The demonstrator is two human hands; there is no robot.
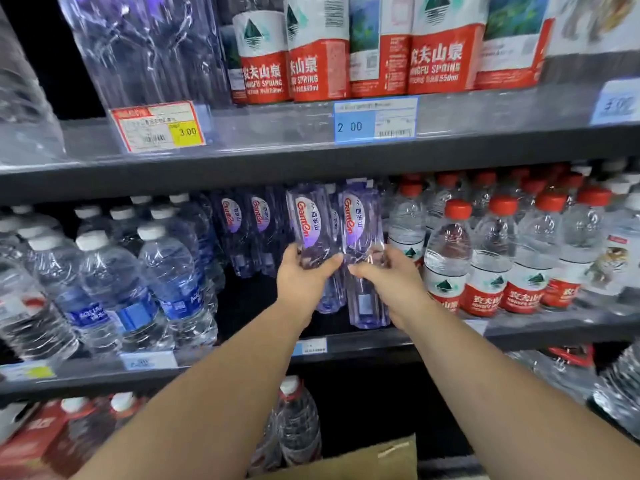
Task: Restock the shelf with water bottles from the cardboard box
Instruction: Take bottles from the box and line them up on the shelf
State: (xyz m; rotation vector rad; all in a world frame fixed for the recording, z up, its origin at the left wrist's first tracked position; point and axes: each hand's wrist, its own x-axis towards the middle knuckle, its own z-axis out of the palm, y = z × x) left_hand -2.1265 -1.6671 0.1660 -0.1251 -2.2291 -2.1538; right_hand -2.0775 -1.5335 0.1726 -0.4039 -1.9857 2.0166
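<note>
Head view: left hand (pixel 304 271) is gripping a purple bottle (pixel 313 220), fingers (pixel 330 264) clamped round its lower body. Right hand (pixel 388 278) is gripping a second bottle (pixel 360 223) the same way. Both are leaning top-back, probably to clear the upper shelf, with bases near the middle shelf (pixel 381 337) front edge. Cardboard box (pixel 363 459) is sitting below.

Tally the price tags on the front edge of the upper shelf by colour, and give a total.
Red-bordered tag with yellow price patch: 1
Blue-and-white tags: 2 (the one at far right is blurred)
Total: 3
</note>
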